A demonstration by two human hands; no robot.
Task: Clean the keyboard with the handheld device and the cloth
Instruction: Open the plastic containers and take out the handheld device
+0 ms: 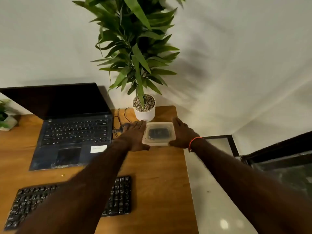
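A black keyboard (120, 196) lies near the front of the wooden desk (158, 174); my left forearm crosses over its middle. At the back right, a clear plastic container (158, 133) with a lid holds something dark that I cannot make out. My left hand (135, 137) presses against its left side and my right hand (181, 134) against its right side, fingers stretched along the walls. No cloth or handheld device shows outside the container.
An open black laptop (74, 132) stands at the back left, with black cables (118, 120) beside it. A tall potted plant (145, 108) sits just behind the container. A small plant (5, 115) is at the far left. The desk's right edge drops to the floor (211, 191).
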